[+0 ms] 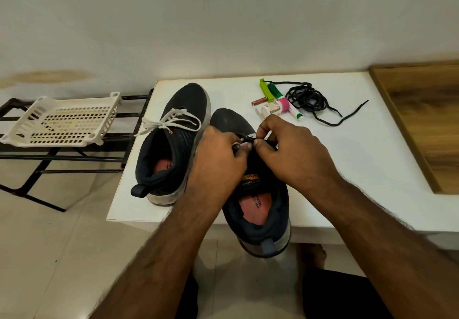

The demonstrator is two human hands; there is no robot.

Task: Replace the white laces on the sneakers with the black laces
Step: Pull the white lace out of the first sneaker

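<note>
1. Both hands over the near sneaker (258, 194): left hand (218, 154) curled, thumb and fingers pinching a black lace (244, 139) at the eyelets; right hand (285, 149) curled too, fingertips pinching the same lace just at 3 o'clock of the left thumb.
2. Near sneaker at 6 o'clock on the white surface (347, 159), heel hanging past the near edge, toe toward 12; long axis running 6 to 12, in line with the forearms.
3. Lacing zone directly under the fingertips, between the two hands; neither hand clearly nearer, both touching the lace. Which eyelet is being threaded: cannot tell, fingers hide it.
4. Second sneaker (171, 144) at 10 o'clock of the hands, touching the first along its side, white lace (171, 122) still in place and tied.
5. Spare black lace (308, 100) in a loose heap at 1 o'clock, well apart from the hands, nearer the right hand; one end trailing toward 3.
6. Small tubes and bottles (275, 102) just beside that heap, at its 9 o'clock.
7. White basket (62, 119) on a dark rack (29, 159) at 9 o'clock, off the surface.
8. Judged stage: first sneaker partway relaced in black, second untouched; likely about a third done.
9. Next move likely a pull of the lace end across the tongue, along the 9-to-3 line.
</note>
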